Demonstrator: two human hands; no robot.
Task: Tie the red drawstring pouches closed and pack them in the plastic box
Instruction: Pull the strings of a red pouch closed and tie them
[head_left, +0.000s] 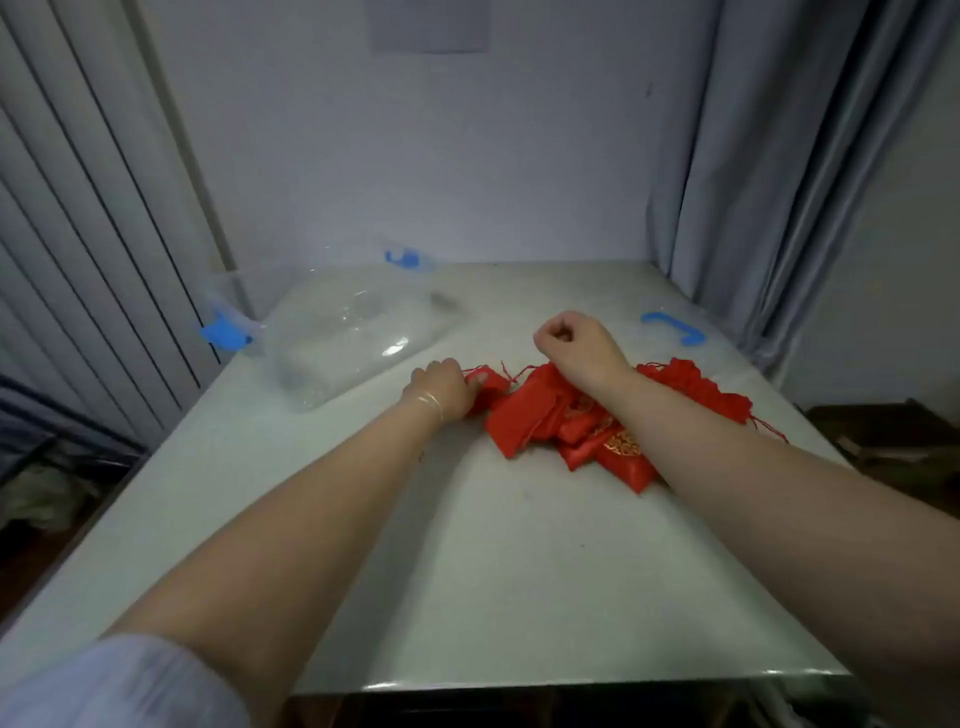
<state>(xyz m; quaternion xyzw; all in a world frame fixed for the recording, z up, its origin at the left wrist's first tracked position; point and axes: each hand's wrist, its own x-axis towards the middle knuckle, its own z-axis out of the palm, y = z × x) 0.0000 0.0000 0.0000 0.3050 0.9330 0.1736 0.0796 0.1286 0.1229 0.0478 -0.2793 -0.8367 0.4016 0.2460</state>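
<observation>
At the far left I see a vertical blind (78, 249) running down beside the table (467, 571), and low in the corner the pale sleeve (124, 686) of my left arm. Moving in, the clear plastic box (353, 338) lies on the table's back left part, with a blue latch (226, 332) at its left end and another blue latch (408, 258) at its far end; the box looks blurred, and I cannot tell whether anything is inside it. Just in front of its near right corner my left hand (441, 387) rests on the table, a thin bracelet (431, 402) at the wrist, its fingers curled round the top of one small red pouch (488, 387) at the left edge of the heap. A thin red drawstring (511, 373) trails from that pouch toward the right. Next comes the pile of red drawstring pouches (550, 426), lying flat and overlapping near the middle of the table, one with a gold pattern (626, 444) facing up. My right hand (576, 345) is raised over the back of the pile, its fingers curled tight into a fist; whether it pinches the string I cannot tell. A second bunch of red pouches (696, 384) shows beyond my right forearm, touching the main heap. Further right, a loose blue handle piece (672, 327) lies alone on the table, well apart from the box, and a grey curtain (779, 182) hangs at the right edge.
</observation>
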